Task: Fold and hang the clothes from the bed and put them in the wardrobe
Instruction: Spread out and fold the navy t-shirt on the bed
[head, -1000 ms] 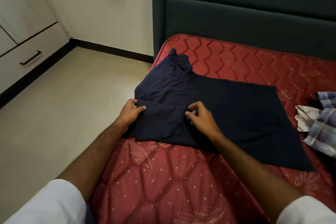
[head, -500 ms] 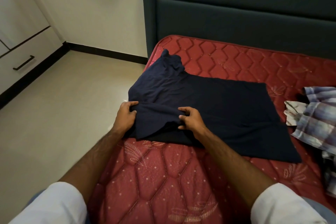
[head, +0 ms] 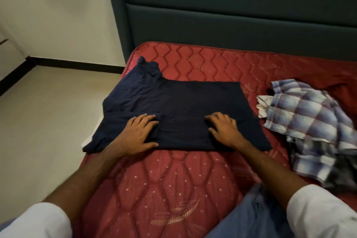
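Note:
A navy blue T-shirt (head: 185, 100) lies partly folded on the red quilted mattress (head: 166, 185), its left part hanging over the bed's left edge. My left hand (head: 139, 133) lies flat on the folded-in sleeve near the shirt's front edge, fingers straight. My right hand (head: 224, 127) presses flat on the shirt's middle, fingers spread. A checked blue and white shirt (head: 309, 121) lies crumpled to the right on the mattress.
A dark padded headboard (head: 231, 11) stands behind the mattress. Beige floor (head: 38, 121) lies to the left, with a white wall and black skirting. A white cupboard edge (head: 5, 52) shows at the far left. My blue-trousered knee (head: 251, 216) rests on the mattress.
Both hands let go of the sleeve they were pinching and now lie flat on the shirt. The sleeve is folded in and smoothed. My right hand has slid right.

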Motion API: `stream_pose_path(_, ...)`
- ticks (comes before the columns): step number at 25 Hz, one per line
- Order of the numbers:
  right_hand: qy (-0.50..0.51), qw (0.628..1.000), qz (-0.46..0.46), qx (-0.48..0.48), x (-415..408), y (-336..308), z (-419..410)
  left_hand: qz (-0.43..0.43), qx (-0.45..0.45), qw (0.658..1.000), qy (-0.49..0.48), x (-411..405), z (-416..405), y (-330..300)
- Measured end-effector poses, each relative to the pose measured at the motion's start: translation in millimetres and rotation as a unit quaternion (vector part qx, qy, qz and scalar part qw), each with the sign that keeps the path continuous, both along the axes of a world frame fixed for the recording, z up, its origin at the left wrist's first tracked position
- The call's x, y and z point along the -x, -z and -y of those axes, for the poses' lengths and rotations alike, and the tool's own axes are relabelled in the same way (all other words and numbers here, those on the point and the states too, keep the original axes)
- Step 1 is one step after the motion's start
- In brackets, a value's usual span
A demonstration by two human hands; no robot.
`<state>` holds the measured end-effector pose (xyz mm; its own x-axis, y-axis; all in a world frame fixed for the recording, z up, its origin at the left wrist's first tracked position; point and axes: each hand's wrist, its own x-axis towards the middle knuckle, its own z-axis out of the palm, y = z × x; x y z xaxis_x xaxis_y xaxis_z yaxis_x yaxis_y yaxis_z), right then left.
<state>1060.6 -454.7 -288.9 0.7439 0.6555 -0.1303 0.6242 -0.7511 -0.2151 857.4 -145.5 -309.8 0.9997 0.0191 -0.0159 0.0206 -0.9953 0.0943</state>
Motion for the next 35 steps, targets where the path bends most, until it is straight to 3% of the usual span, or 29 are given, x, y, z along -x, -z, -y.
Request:
stream_pose_path(3,0.127,0.991,-0.031,0.021,-60,-5,55,0.055,0.069,0.991,-0.097,-38,23,-1)
stream_pose_path(6,0.098,0.992,-0.075,0.041,-120,13,93,0.007,0.050,0.983,-0.175,-79,18,-10)
stream_pose_path(8,0.065,0.994,-0.086,0.036,-137,12,96,-0.072,-0.007,0.984,-0.164,-95,4,-12)
stream_pose_path(10,0.053,0.990,-0.128,0.004,-138,-5,93,-0.092,0.015,0.985,-0.144,-101,-8,-15)
stream_pose_path(17,0.064,0.971,-0.206,-0.107,-152,10,109,0.066,0.087,0.989,-0.105,-86,-16,-15)
stream_pose_path(19,0.075,0.959,-0.223,-0.160,-150,10,111,0.103,0.045,0.990,-0.090,-79,-18,-11)
stream_pose_path(21,0.117,0.964,-0.138,-0.197,-148,12,113,0.108,-0.038,0.986,-0.120,-76,-18,-9)
stream_pose_path(23,0.142,0.980,0.025,-0.137,-138,15,111,0.083,-0.053,0.985,-0.138,-71,-11,-7)
stream_pose_path(24,0.111,0.985,0.058,-0.117,-127,14,108,0.079,-0.035,0.989,-0.120,-66,-5,-5)
stream_pose_path(26,-0.009,0.997,0.003,-0.079,-96,13,99,0.064,0.000,0.997,-0.050,-52,10,1)
stream_pose_path(29,-0.155,0.984,-0.069,0.056,-42,23,89,0.013,-0.027,0.998,0.052,-21,30,17)
stream_pose_path(32,-0.205,0.973,-0.032,0.099,-12,28,90,-0.029,-0.041,0.995,0.090,4,33,23)
stream_pose_path(35,-0.196,0.971,0.015,0.137,-12,18,92,-0.036,-0.053,0.997,0.036,10,21,15)
